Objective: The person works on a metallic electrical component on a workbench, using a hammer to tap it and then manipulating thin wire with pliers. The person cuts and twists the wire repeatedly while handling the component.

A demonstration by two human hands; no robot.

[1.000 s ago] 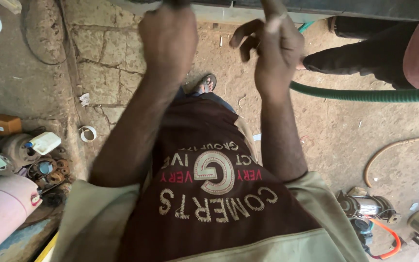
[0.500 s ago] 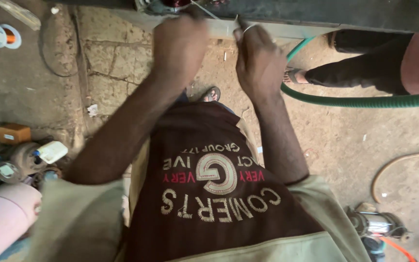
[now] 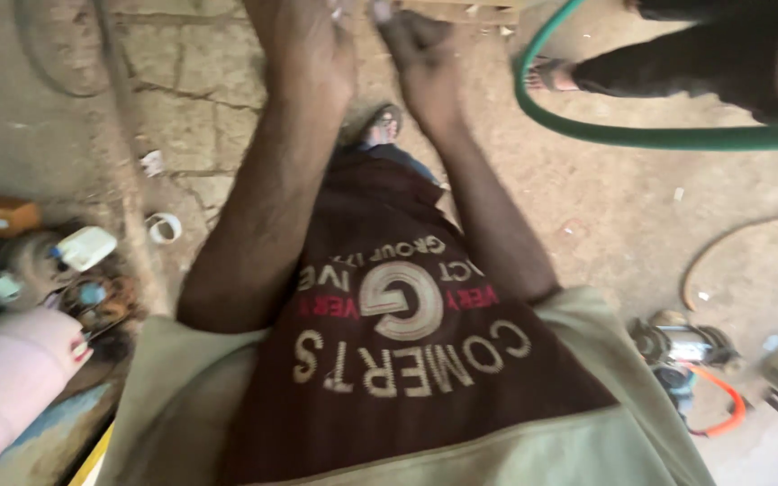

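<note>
Brown, cracked dirt floor [image 3: 209, 117] fills the head view, blurred by motion. Both arms reach up and forward to the top edge of the picture. The left hand [image 3: 303, 40] and right hand [image 3: 416, 45] sit close together beside a pale plank [image 3: 461, 11] that is mostly cut off; whether either hand is clenched or grasping anything cannot be told. A green hose [image 3: 641, 137] loops just right of the hands, near another person's sandalled foot [image 3: 547, 76]. Left lie a white jug [image 3: 85, 247] and a pink cylinder [image 3: 6, 378]. Judging from this, steady, close hands and footing clear of the hose would serve best.
</note>
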